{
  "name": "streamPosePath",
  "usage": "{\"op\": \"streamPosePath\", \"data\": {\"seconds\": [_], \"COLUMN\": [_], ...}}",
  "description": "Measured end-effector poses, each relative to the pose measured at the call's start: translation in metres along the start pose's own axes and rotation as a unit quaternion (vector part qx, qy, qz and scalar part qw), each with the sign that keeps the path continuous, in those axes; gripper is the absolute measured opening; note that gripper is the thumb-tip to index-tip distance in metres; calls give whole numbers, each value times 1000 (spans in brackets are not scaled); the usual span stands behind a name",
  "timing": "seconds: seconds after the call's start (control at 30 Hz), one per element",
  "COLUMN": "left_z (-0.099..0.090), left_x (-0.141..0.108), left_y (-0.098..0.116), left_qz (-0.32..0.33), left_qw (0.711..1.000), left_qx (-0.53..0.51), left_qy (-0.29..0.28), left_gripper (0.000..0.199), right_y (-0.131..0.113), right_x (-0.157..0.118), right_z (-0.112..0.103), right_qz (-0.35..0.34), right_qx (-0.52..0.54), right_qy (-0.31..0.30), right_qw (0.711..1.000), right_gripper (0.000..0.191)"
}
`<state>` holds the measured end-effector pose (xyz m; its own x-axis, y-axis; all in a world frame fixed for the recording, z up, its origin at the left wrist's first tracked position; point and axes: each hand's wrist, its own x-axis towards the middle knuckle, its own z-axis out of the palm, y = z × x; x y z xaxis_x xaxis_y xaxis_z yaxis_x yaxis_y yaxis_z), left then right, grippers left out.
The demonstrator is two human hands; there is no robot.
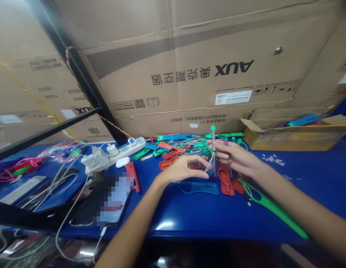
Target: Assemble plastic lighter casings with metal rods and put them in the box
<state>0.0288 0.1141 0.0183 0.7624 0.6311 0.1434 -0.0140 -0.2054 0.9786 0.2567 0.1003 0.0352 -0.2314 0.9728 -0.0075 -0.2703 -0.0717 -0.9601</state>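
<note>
Looking down at our blue desk (pixel 189 219), we've got the right hand (pixel 235 156) pinching a thin green-tipped rod (pixel 213 137) upright, its grip clenched on it, while the left hand (pixel 182 169) sits released and open just beside the rod's lower end. Around them lies a heap of red, green and blue plastic pieces (pixel 175 149); a white power strip (pixel 114 150) and a big AUX carton (pixel 175 74) sit farther off.
</note>
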Motion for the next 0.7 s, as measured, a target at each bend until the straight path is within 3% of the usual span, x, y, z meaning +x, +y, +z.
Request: {"op": "streamPosePath", "data": {"seconds": [0.1,0.23,0.3,0.37,0.43,0.5,0.6,0.7], "left_z": [3,0,-4,-8,-9,-5,6,11], "left_x": [3,10,10,7,2,-2,-4,-4], "left_y": [-3,-6,-6,-3,3,10,17,17], "left_qz": [25,74,107,157,211,253,262,206], "left_qw": [999,981,953,910,874,860,865,885], "left_qx": [2,8,83,209,324,381,405,411], "left_qy": [36,177,271,321,293,226,135,80], "left_gripper": [40,33,37,41,36,29,32,41], "right_y": [-10,-18,-17,-15,-12,-11,-11,-13], "right_x": [-5,-12,-13,-13,-12,-13,-17,-20], "right_z": [1,6,8,10,11,14,17,16], "right_qz": [-66,-85,-83,-63,-29,-16,-20,-5], "right_qx": [-38,-164,-243,-298,-322,-329,-340,-350], "right_qy": [36,73,79,44,-8,-48,-102,-134], "right_qw": [996,980,963,951,946,943,935,927], "right_gripper": [38,41,41,41,40,39,40,43]}}
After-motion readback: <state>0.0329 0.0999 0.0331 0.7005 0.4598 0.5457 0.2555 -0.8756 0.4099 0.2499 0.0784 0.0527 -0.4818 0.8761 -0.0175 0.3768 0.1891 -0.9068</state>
